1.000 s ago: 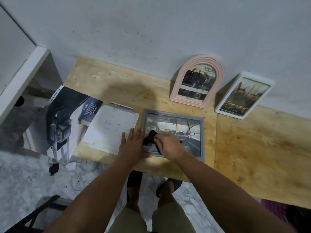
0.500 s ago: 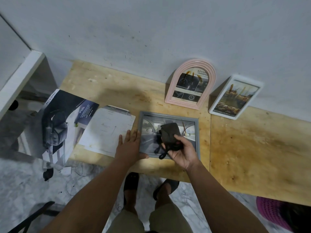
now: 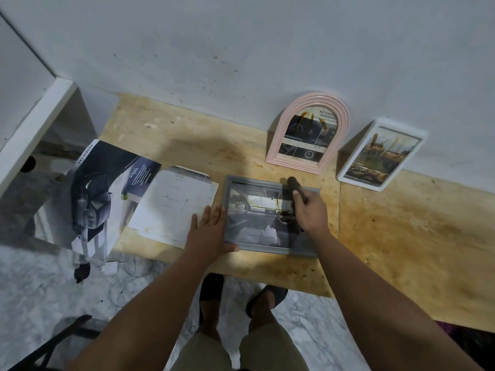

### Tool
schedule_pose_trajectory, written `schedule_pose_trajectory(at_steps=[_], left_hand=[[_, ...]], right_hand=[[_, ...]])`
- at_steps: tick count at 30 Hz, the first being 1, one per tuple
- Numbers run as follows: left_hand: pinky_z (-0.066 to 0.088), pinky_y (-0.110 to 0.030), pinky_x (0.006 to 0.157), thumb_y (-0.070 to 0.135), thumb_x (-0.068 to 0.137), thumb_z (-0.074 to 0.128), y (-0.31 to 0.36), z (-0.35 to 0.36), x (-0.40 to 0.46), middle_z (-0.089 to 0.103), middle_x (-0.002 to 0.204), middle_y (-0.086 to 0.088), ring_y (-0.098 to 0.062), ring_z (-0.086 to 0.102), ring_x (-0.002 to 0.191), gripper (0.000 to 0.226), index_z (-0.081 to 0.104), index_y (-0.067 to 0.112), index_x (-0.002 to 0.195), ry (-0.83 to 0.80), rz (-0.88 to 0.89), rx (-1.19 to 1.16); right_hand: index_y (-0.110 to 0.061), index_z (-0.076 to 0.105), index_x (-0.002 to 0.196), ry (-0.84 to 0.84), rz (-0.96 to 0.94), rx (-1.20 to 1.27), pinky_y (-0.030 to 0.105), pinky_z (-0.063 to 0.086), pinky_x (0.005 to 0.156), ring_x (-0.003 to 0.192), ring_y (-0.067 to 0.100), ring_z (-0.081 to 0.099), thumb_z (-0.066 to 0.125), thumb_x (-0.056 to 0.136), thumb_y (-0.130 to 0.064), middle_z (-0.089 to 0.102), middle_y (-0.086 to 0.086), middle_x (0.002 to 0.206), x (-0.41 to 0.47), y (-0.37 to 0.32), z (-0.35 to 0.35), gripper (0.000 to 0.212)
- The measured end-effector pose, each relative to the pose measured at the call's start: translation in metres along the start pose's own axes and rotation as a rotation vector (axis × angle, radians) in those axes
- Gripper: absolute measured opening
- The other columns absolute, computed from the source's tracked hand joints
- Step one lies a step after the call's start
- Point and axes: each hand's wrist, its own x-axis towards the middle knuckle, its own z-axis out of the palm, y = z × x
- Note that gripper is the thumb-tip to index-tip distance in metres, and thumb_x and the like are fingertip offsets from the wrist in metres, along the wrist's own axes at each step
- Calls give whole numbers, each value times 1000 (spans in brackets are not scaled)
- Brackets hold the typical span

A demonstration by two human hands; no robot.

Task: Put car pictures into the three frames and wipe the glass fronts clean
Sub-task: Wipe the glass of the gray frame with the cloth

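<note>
A grey frame with a car-interior picture lies flat near the table's front edge. My left hand rests flat against its left side, fingers straight, thumb along the bottom rail. My right hand grips a dark cloth and presses it on the glass at the frame's upper right. A brownish smear shows on the glass left of the cloth. A pink arched frame and a white frame, both with car pictures and brown smears, lean on the wall behind.
A car brochure hangs over the table's left edge, with a white cut sheet beside it. The plywood table runs right. A white shelf stands at left. My sandalled feet are on the marble floor below.
My right hand lifted the cloth off the glass's left part, then carried it to the upper right of the grey frame. My left hand stayed at the frame's left side.
</note>
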Motion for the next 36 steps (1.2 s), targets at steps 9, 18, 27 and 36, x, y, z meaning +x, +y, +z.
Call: schedule_pose_trajectory(at_steps=[9, 18, 27, 36], left_hand=[[-2, -56, 123, 79, 81, 52, -3, 2, 1, -9, 168, -4, -28, -12, 154, 117, -11, 18, 158, 6, 0, 25], [-3, -57, 123, 77, 83, 52, 1, -4, -2, -10, 168, -5, -29, -10, 154, 114, -11, 17, 158, 2, 15, 76], [-1, -57, 123, 82, 77, 53, 5, -7, -1, -3, 168, -9, -33, -9, 154, 120, -2, 15, 160, 48, 5, 160], [-4, -53, 124, 93, 72, 29, 9, -3, 13, -23, 165, -12, -31, -23, 151, 120, -7, 18, 160, 64, 145, 197]], right_hand=[[-22, 66, 128, -228, -356, -721, 43, 57, 81, 119, 31, 51, 39, 108, -34, 58, 1, 140, -12, 13, 37, 36], [-24, 70, 123, -307, -527, -726, 38, 52, 86, 114, 27, 58, 46, 105, -32, 66, 0, 127, -47, 26, 30, 31], [-21, 69, 125, -40, -234, -352, 42, 57, 85, 107, 30, 65, 48, 105, -31, 70, 5, 122, 0, 7, -13, 31], [-24, 67, 127, -291, -447, -697, 46, 55, 89, 118, 34, 49, 44, 106, -33, 56, 0, 142, -12, 6, 29, 33]])
